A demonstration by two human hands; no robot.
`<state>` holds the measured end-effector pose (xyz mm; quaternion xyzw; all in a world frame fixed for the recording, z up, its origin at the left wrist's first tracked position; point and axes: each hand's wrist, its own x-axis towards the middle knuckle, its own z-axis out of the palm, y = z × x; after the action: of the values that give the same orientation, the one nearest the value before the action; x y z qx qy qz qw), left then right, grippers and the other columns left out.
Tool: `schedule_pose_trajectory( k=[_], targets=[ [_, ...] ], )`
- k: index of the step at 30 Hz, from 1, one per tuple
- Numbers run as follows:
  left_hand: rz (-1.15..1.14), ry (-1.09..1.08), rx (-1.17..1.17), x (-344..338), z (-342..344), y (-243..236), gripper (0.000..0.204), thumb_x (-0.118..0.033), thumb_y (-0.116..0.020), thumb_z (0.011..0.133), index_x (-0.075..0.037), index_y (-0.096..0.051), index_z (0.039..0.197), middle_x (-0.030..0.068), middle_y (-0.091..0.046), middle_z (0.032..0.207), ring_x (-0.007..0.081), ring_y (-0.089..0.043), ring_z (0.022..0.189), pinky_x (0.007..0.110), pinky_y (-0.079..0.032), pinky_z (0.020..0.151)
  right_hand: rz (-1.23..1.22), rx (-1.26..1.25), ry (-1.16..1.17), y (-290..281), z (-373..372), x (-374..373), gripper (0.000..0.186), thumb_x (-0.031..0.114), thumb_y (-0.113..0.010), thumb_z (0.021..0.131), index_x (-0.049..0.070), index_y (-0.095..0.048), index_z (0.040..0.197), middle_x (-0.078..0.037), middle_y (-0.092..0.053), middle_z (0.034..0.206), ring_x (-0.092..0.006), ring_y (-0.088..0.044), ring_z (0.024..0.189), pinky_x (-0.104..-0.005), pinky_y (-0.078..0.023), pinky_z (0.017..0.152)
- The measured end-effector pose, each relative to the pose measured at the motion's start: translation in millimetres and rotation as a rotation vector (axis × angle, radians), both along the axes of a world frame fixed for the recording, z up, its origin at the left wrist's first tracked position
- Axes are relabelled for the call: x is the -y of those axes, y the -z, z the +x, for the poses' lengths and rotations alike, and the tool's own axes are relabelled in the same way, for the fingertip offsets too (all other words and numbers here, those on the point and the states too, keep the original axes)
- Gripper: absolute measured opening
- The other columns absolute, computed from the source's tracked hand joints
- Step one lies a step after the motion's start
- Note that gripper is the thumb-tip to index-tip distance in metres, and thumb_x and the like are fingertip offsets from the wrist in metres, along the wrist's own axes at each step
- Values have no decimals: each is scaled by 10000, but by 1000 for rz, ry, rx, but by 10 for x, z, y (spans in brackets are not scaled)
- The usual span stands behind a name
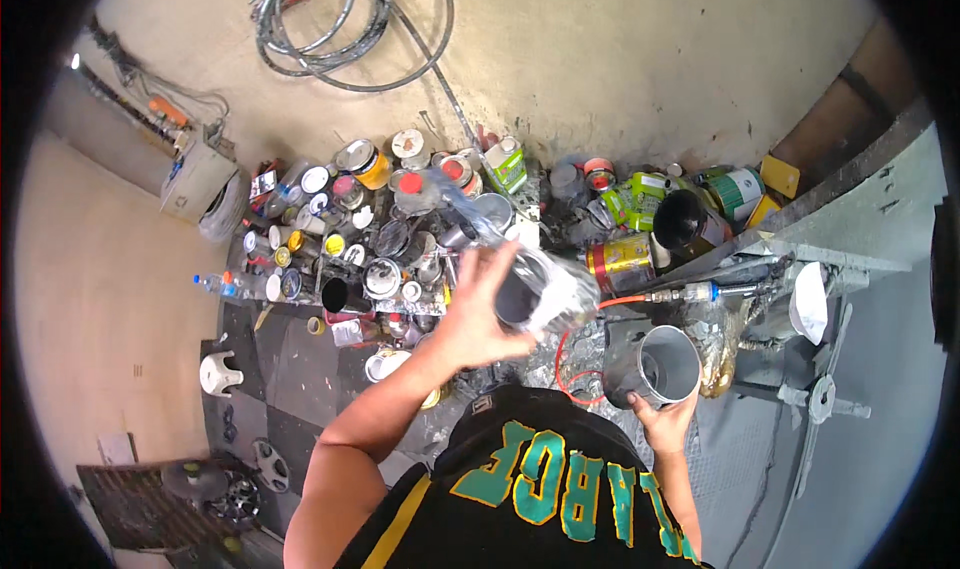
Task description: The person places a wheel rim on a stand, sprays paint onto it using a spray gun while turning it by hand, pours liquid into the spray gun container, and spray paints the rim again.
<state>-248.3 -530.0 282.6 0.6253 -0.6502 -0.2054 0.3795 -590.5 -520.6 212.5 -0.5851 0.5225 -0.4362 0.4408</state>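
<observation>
My left hand (475, 314) is raised over the middle of the cluttered work surface, its fingers closed around a clear, shiny plastic container (560, 299). The container is tilted and partly blurred; a dark grey, round hollow shows beside my fingers, and its exact kind is hard to make out. Lower and to the right, my right hand (665, 424) grips a grey cup (672, 361) by its near side, with the open mouth facing up. Dark residue marks the inside of that cup. The two vessels are apart.
Paint cans and jars crowd the bench, including a yellow-banded can (375, 172), a green-white can (507, 166) and a yellow can (620, 261). An orange air hose (562, 354) runs between my hands. At the right hangs a spray gun fitting (695, 293); a white stool (220, 373) stands left.
</observation>
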Motion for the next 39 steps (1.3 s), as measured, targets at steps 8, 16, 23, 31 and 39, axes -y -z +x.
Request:
schedule_pose_trajectory(
  k=[8,16,23,31,39],
  targets=[
    [118,430,-75,-417,-774,-481,1156,-233,-835,594,-124,-220,1567,296,-353,1352,476,-425,1259,505,-393,1072,-22,23,23,71,-352,31,1050,37,-863,585,-20,-284,1458,-152,-477,1358,-256,-485,1264,-395,-384,1098],
    [140,710,-14,-311,-964,-597,1173,-229,-837,607,-99,-187,1575,252,-373,1455,450,-380,1331,500,-300,1131,6,209,-67,71,-445,-12,1045,112,-895,601,-5,-300,1453,-143,-478,1376,-252,-496,1269,-398,-383,1099],
    [149,821,-70,-367,-1183,-244,1039,-221,-877,590,-193,-403,1514,202,-404,1342,413,-458,1239,449,-382,1081,78,214,-140,-14,-302,-141,943,108,-896,644,28,-353,1410,-113,-543,1315,-218,-551,1207,-372,-424,1059],
    [153,751,-154,-324,-1183,87,1078,-219,-893,601,-88,-339,1516,231,-505,1348,409,-507,1241,471,-418,1065,37,144,-146,346,-356,-24,975,130,-931,606,41,-366,1396,-91,-545,1312,-199,-546,1207,-370,-419,1066],
    [50,166,-62,-243,-630,130,1133,-245,-921,545,-14,-331,1484,228,-486,1391,367,-505,1286,439,-371,1112,-5,-4,-17,153,-477,37,990,142,-895,603,-9,-339,1409,-152,-567,1280,-253,-572,1184,-384,-441,1046]
  ],
)
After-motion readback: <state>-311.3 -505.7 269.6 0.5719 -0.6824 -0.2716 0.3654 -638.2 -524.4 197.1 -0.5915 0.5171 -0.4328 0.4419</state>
